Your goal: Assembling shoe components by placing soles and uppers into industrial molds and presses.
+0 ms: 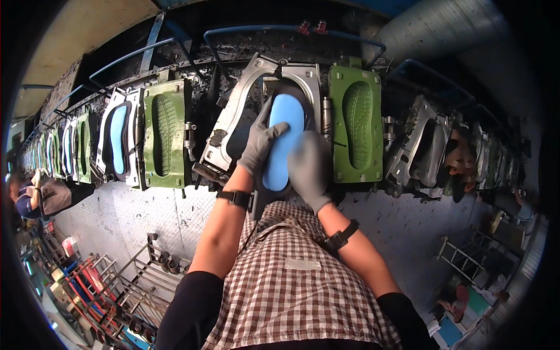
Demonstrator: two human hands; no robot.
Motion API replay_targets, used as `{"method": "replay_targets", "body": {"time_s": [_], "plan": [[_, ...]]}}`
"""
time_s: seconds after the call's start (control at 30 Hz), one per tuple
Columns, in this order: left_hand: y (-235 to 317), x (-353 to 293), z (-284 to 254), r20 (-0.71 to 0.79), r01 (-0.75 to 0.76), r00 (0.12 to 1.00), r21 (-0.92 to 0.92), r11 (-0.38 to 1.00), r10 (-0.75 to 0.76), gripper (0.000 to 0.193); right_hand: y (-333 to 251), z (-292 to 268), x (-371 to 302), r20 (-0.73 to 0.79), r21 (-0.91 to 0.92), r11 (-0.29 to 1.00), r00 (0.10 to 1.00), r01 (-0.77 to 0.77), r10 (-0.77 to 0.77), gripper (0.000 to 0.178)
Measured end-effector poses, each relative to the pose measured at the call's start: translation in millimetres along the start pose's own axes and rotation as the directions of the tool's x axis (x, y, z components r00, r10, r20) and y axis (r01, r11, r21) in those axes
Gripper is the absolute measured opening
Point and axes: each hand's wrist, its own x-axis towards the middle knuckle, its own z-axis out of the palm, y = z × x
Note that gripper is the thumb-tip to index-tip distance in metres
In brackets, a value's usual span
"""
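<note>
Sole side up in front of me is a dark shoe upper with a blue foot-shaped bottom (pixel 284 134), over a grey metal mold frame (pixel 233 111). My left hand (pixel 256 144), in a grey glove, is closed on its left edge, with the thumb lying across the blue face. My gloved right hand (pixel 311 169) is against its right side; those fingers are smeared and partly hidden. A green mold plate (pixel 357 125) with a ridged sole-shaped hollow stands just right of the metal frame.
To the left are another green mold plate (pixel 165 131) and a mold holding a blue-bottomed piece (pixel 119 139). More molds curve away along both sides. Blue rails (pixel 291 27) run behind. Metal racks (pixel 154 265) stand at lower left. Other people are at far left and right.
</note>
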Motion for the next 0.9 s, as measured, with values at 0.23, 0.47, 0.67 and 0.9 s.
{"method": "replay_targets", "body": {"time_s": [0.23,0.47,0.67,0.9], "plan": [[-7,45,19,-0.245,-0.096,0.964,0.054,0.994,0.106,0.088,-9,-15,89,0.095,-0.101,0.994,0.995,0.047,-0.037,0.058],[29,-41,-41,0.19,-0.081,0.684,0.979,-0.187,0.704,0.053,23,-130,52,0.168,0.097,0.993,0.985,-0.062,0.045,0.047],[34,-33,-111,-0.177,0.156,0.947,0.983,0.1,0.266,0.027,63,-211,24,0.151,0.361,0.912,0.977,-0.194,0.148,0.048],[31,-32,-166,-0.268,0.298,0.94,0.946,-0.127,0.213,0.029,139,-284,-3,-0.134,0.11,0.992,0.99,0.06,-0.045,0.044]]}}
